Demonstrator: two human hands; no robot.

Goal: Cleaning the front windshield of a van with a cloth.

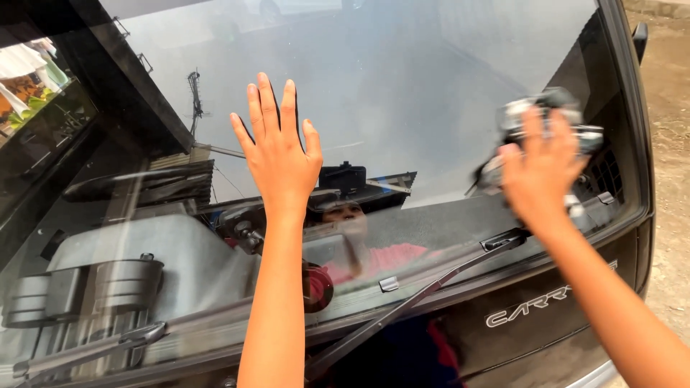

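Observation:
A dark car's windshield glass (402, 79) fills the view and mirrors the sky, roofs and a person. My left hand (277, 151) lies flat on the glass near the middle, fingers spread, holding nothing. My right hand (543, 169) is blurred at the right side of the glass, pressing a grey and white cloth (546, 118) against it. Below my hands, a black wiper arm (424, 291) runs slanting across the bottom of the glass.
A second wiper (86, 348) lies at the lower left. The black panel below the glass (532, 327) carries chrome lettering. The car's right edge (640, 108) borders bare dirt ground (672, 144). Seats show faintly through the glass.

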